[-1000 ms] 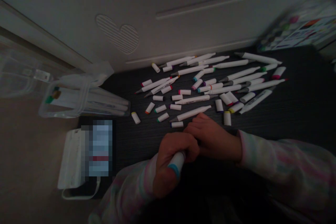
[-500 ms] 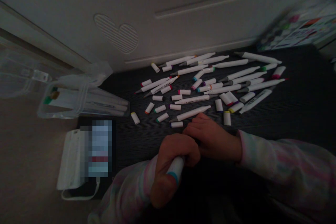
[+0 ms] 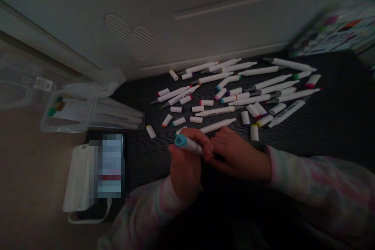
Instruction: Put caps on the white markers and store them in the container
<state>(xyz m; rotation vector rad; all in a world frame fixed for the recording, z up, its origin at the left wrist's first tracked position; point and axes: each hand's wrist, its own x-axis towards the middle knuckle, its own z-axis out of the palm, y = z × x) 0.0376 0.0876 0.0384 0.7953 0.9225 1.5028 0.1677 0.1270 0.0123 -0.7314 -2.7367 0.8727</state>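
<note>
My left hand [image 3: 186, 160] is closed round a white marker with a blue end [image 3: 187, 144], held about level with the blue end pointing left. My right hand [image 3: 237, 152] sits just to its right, fingers curled at the marker's other end; what they pinch is hidden. Both hands hover over the near part of a dark mat [image 3: 322, 125]. Several white markers and loose caps [image 3: 234, 93] lie scattered on the mat beyond my hands. One uncapped marker [image 3: 218, 125] lies right behind my fingers.
A clear plastic case [image 3: 88, 113] holding markers lies on its side at the left. A white device with a screen [image 3: 96, 175] lies below it. A pale wall panel [image 3: 187, 15] rises behind the mat. Colourful printed sheets [image 3: 336, 31] are at the far right.
My left hand has turned and lifted the blue-ended marker from pointing down towards me to lying level, blue end now to the left. My right hand has barely shifted.
</note>
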